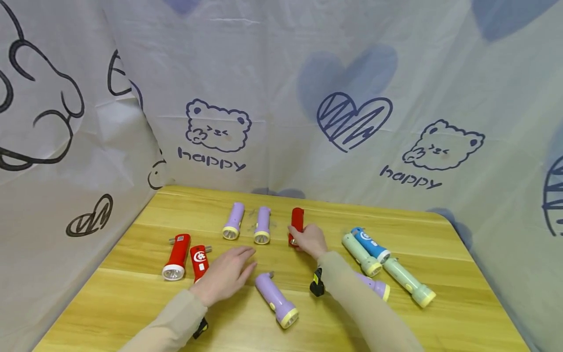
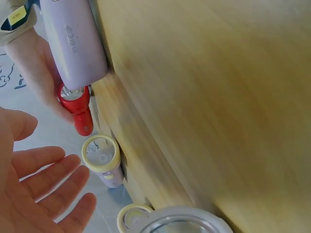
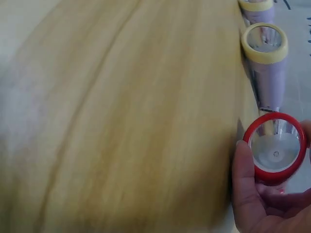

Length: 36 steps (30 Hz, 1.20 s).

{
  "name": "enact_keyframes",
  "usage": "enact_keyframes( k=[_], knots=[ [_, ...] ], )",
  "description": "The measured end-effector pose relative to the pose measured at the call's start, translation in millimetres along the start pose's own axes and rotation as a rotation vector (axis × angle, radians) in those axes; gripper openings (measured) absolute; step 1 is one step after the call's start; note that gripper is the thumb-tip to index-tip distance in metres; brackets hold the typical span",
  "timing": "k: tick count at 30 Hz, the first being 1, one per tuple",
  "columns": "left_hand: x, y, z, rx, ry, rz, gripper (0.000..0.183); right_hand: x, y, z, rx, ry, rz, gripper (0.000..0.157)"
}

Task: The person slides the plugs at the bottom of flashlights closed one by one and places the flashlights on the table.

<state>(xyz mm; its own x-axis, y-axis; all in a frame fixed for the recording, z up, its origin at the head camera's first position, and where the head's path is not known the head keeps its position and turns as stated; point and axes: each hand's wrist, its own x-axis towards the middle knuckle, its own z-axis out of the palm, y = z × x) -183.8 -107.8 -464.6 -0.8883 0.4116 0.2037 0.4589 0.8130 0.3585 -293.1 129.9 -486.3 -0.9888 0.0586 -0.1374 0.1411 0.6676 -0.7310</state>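
Red flashlight [image 1: 297, 218] is gripped in the right hand [image 1: 312, 240], apparently for placing or lifting; the left hand [image 1: 225, 276] has spread, empty fingers. Steady control seems needed next.

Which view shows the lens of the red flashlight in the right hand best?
Right wrist: the red flashlight points its lens at that camera, rim nearly whole. Left wrist shows the lens smaller, partly behind a purple flashlight; head shows mostly the body, lens barely visible.
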Motion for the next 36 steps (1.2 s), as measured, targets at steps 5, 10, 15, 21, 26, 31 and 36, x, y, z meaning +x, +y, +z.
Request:
enact_keyframes(
  k=[5, 10, 15, 21, 26, 31, 36],
  knots=[
    [0.5, 0.9, 1.0, 0.002, 0.007, 0.018, 0.041, 0, 0, 0.0, -0.148, 0.035, -0.075, 0.045],
    [1.4, 3.0, 0.7, -0.008, -0.002, 0.011, 0.043, -3, 1, -3.2, -0.184, 0.017, -0.06, 0.053],
    [2.7, 4.5, 0.4, -0.017, -0.008, -0.001, 0.045, -10, 0, -7.6, -0.169, -0.04, -0.048, 0.059],
    [3.4, 6.1, 1.6, -0.024, -0.001, 0.005, 0.044, -14, 1, -7.8, -0.147, -0.052, -0.066, 0.052],
    [2.6, 6.0, 2.9, -0.017, 0.007, 0.014, 0.043, -14, -1, -3.0, -0.133, -0.051, -0.07, 0.05],
    [1.1, 6.7, 2.1, -0.03, 0.006, 0.016, 0.043, -11, -2, -1.3, -0.137, -0.039, -0.062, 0.049],
    [0.1, 5.8, 1.1, -0.029, 0.006, 0.005, 0.043, -10, -3, 0.0, -0.142, -0.045, -0.058, 0.049]
  ],
)
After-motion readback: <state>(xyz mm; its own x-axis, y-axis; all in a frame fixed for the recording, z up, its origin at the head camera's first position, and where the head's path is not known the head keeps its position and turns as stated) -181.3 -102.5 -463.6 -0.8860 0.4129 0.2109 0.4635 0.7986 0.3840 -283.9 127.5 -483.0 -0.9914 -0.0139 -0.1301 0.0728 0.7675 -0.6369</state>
